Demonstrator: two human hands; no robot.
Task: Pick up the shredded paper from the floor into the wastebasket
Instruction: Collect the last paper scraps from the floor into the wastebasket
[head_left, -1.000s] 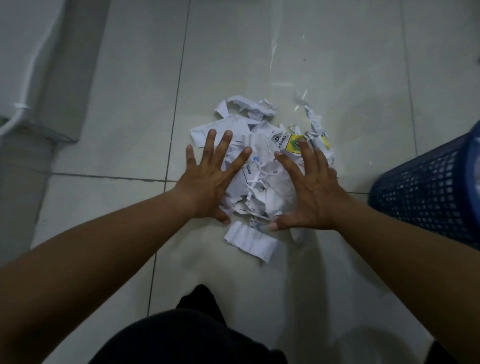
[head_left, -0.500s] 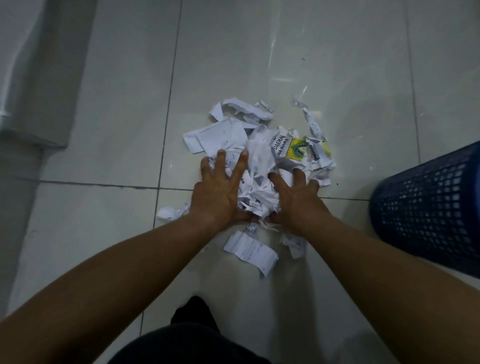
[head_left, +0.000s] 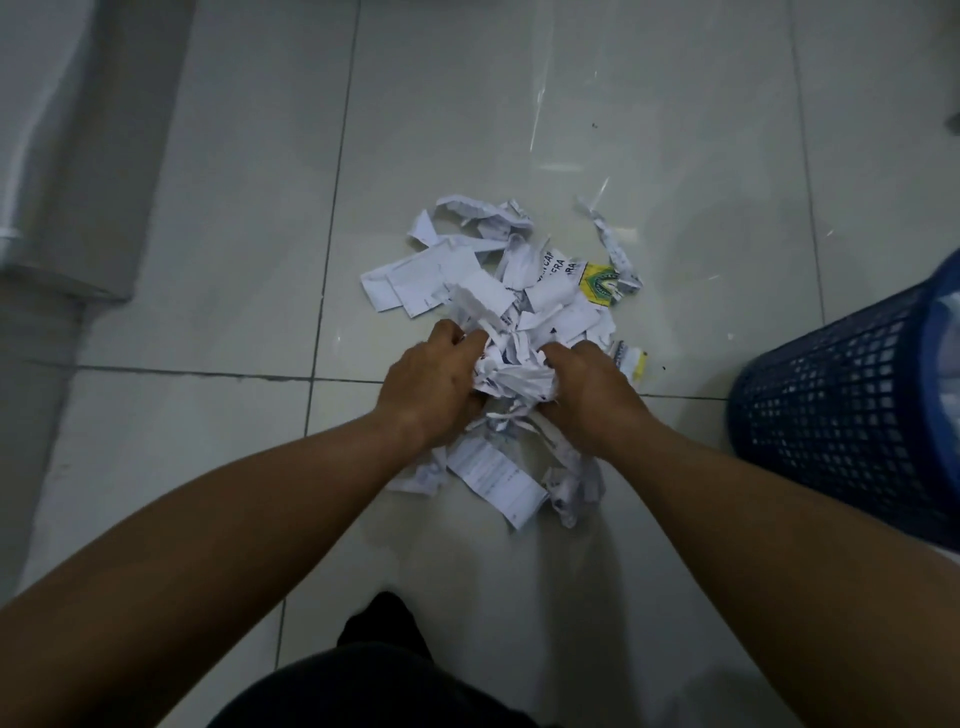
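Note:
A heap of white shredded paper (head_left: 498, 291) lies on the pale tiled floor, with one yellow-green printed scrap (head_left: 598, 281) at its right. My left hand (head_left: 431, 382) and my right hand (head_left: 589, 387) face each other and grip a bunch of the shreds (head_left: 511, 371) between them, fingers curled into the paper. More strips (head_left: 498, 475) lie loose under and behind my hands. The dark blue mesh wastebasket (head_left: 841, 415) stands at the right edge, about a hand's width from my right hand.
A grey wall base or ledge (head_left: 67, 208) runs along the left side. My dark-clothed knee (head_left: 374, 670) fills the bottom centre. Bare floor tiles (head_left: 571, 104) stretch beyond the heap.
My hands went from spread flat over the heap to drawn together, fingers curling in and bunching shreds between them. Some strips were dragged toward me.

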